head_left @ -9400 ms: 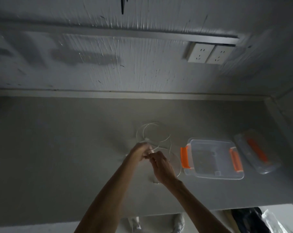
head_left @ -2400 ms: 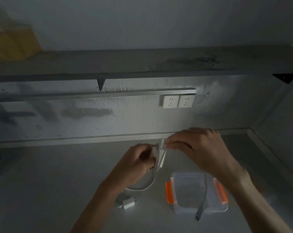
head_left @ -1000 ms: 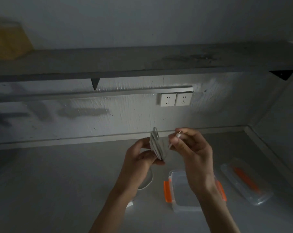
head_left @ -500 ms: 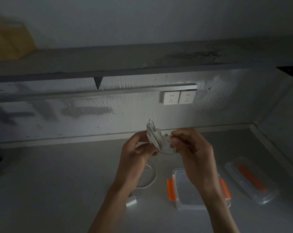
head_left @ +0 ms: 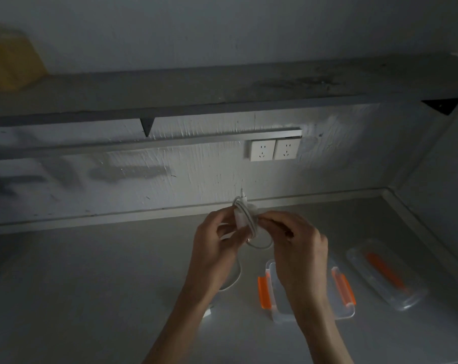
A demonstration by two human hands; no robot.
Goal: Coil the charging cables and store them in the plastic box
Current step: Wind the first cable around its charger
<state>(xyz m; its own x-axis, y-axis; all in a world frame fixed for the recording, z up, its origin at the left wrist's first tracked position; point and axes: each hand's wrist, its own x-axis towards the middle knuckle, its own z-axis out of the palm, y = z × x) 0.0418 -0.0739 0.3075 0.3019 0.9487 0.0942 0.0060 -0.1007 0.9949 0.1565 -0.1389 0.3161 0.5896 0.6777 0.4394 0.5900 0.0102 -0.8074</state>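
Above the grey counter I hold a coiled white charging cable between both hands. My left hand grips the coil from the left. My right hand pinches the cable at the coil's right side, and a loose loop hangs below between the hands. A connector tip sticks up above the coil. A second white cable lies on the counter under my left wrist, its plug end partly hidden by my forearm. The clear plastic box with orange latches stands below my right hand, partly hidden by my right forearm.
The box's clear lid with an orange strip lies on the counter to the right of the box. Two white wall sockets sit on the back wall under a shelf. A side wall closes the counter on the right.
The hands have drawn closer together. The right hand, which held the cable end out beside the coil, now pinches against the coil, and a connector tip points up above it.
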